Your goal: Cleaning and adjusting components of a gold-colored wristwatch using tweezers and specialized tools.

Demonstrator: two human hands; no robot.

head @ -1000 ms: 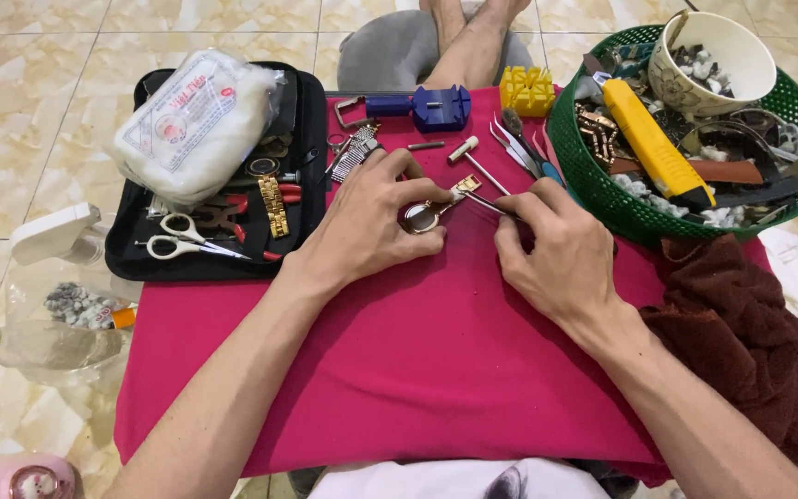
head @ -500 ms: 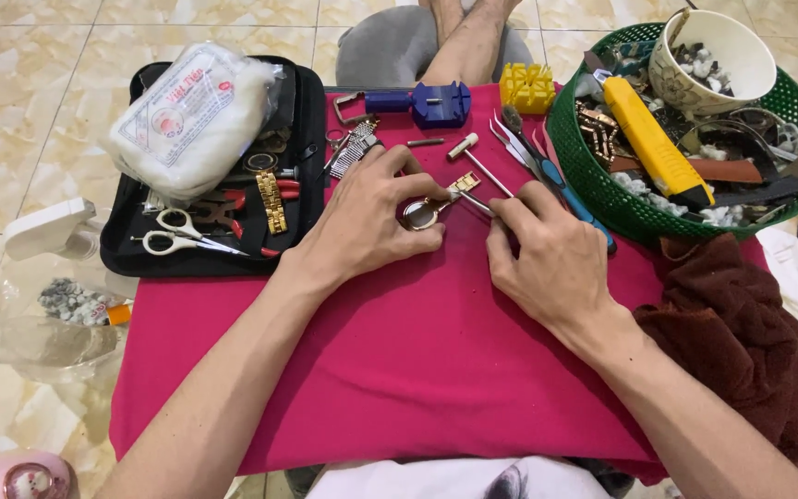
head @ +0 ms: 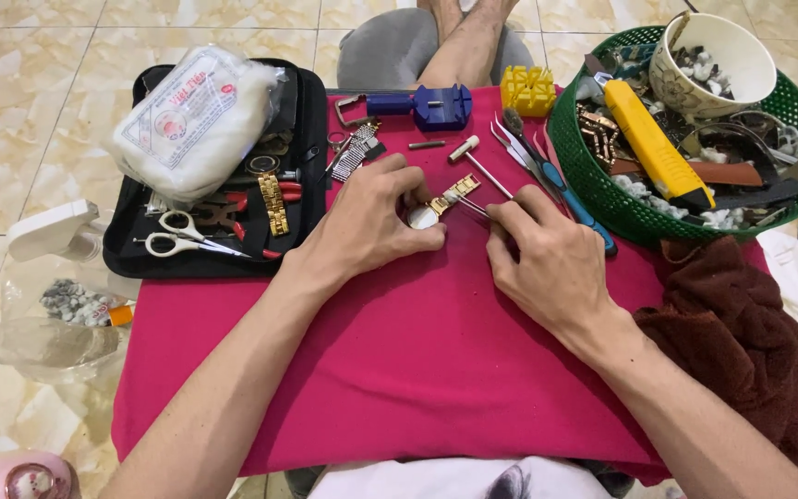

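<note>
My left hand (head: 371, 226) rests on the pink cloth (head: 399, 370) and pinches a small gold wristwatch (head: 438, 205), its case under my fingers and its band pointing up to the right. My right hand (head: 547, 268) lies just to the right and grips thin metal tweezers (head: 475, 207) whose tips touch the watch where the band meets the case. A slim tool with a white handle (head: 473, 159) lies just behind the watch.
A black tool tray (head: 131, 242) at left holds scissors (head: 177, 236), red-handled pliers, a gold band and a white bag (head: 194, 118). A blue tool (head: 429, 104), yellow block (head: 528, 89) and loose tweezers sit at the back. A green basket (head: 621, 211) at right holds a yellow knife and a bowl. A brown cloth (head: 741, 342) lies beside it.
Both hands stay on the watch with only small finger shifts. The view has drifted slightly.
</note>
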